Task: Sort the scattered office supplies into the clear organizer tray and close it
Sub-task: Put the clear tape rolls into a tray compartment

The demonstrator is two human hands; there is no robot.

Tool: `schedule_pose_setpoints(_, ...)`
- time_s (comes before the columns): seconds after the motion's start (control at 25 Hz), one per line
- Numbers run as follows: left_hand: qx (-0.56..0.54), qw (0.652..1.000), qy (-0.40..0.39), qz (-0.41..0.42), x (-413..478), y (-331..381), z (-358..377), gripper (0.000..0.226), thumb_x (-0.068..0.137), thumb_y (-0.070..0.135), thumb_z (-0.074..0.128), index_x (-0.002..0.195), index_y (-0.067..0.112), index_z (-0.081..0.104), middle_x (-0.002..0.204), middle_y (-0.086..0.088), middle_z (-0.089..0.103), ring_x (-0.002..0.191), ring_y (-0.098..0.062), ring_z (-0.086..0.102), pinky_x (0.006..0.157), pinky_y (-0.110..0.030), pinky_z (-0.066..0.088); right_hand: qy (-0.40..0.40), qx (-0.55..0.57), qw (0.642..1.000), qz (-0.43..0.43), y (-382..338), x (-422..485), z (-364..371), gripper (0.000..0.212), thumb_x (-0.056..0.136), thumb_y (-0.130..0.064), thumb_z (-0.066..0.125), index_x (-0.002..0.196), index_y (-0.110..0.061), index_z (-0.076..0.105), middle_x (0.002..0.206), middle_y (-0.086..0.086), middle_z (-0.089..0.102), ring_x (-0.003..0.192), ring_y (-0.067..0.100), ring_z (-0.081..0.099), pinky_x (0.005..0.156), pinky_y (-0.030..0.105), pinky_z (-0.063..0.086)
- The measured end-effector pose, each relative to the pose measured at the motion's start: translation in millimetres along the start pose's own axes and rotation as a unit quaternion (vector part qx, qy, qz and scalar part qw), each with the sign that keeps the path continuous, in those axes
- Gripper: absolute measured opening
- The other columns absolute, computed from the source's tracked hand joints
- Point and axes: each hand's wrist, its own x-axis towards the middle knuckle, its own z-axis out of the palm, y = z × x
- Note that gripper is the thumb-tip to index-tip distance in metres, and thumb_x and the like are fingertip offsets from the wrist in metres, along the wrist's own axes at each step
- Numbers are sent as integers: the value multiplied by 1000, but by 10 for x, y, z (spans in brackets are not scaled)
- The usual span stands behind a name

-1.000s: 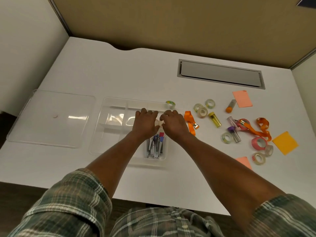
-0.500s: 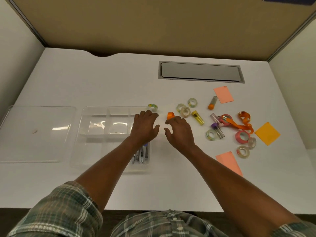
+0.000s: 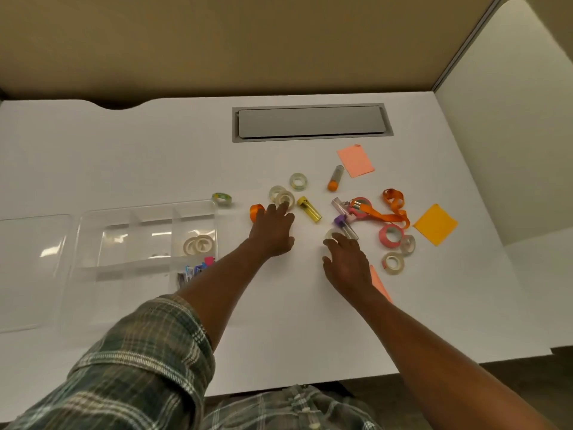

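The clear organizer tray (image 3: pixel 93 243) sits at the desk's left, its lid (image 3: pixel 28 268) off beside it, tape rolls (image 3: pixel 198 244) in one compartment. The left hand (image 3: pixel 273 231), fingers spread, touches stacked tape rolls (image 3: pixel 280 195); a careless sweep could roll them away. The right hand (image 3: pixel 347 262), open and holding nothing, reaches a clear roll (image 3: pixel 331 234) beside the purple-capped tube (image 3: pixel 342 224), which it might knock.

My clear organizer tray (image 3: pixel 93 243) lies open, white tape rolls (image 3: pixel 198 244) in its far-right compartment, pens (image 3: pixel 193 271) just nearer; scattered supplies (image 3: pixel 366 212) lie right of it.
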Motion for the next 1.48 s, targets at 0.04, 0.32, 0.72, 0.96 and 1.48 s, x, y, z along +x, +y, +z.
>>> schedule_pose_setpoints(0.04, 9, 1000, -9, -8, 45, 27, 12, 55, 88, 46, 57, 132, 15, 52, 155, -11, 31, 124, -34, 45, 101, -48, 35, -8, 1, 1000, -4, 30, -18, 8, 42, 93, -23, 60, 135, -17, 57, 147, 6, 50, 131, 30, 47, 101, 43, 45)
schedule_pose_setpoints(0.32, -13, 999, -11, -37, 173, 124, 93, 50, 88, 48, 55, 127, 15, 55, 138, -11, 47, 109, -33, 54, 90, -41, 43, -28, 21, 999, -21, 168, -46, 47, 42, 94, -19, 58, 136, -18, 54, 139, 5, 54, 115, 28, 54, 89, 39, 49)
schedule_pose_setpoints(0.72, -74, 997, 13, -18, 16, 226, 220, 42, 91, 16, 54, 133, 21, 55, 127, -14, 53, 98, -33, 55, 86, -41, 46, -56, 2, 998, -29, 147, 15, 134, 45, 98, -29, 54, 142, -23, 46, 131, 7, 55, 114, 24, 52, 86, 33, 51)
schedule_pose_setpoints(0.96, -194, 973, 123, -36, -172, 163, 28, 31, 82, 15, 67, 113, 19, 63, 116, -17, 53, 86, -35, 59, 72, -40, 49, 3, 184, 982, 34, -212, 164, -23, 43, 85, -36, 72, 126, -26, 59, 121, 6, 53, 100, 18, 55, 79, 24, 45)
schedule_pose_setpoints(1.48, -252, 921, 241, -172, -1299, -1045, -36, 64, 86, 22, 66, 145, 21, 42, 114, -7, 59, 99, -23, 54, 86, -36, 45, 17, 303, 940, -156, -1751, 569, 115, 37, 86, -32, 72, 118, -16, 63, 112, -1, 65, 95, 13, 63, 81, 20, 48)
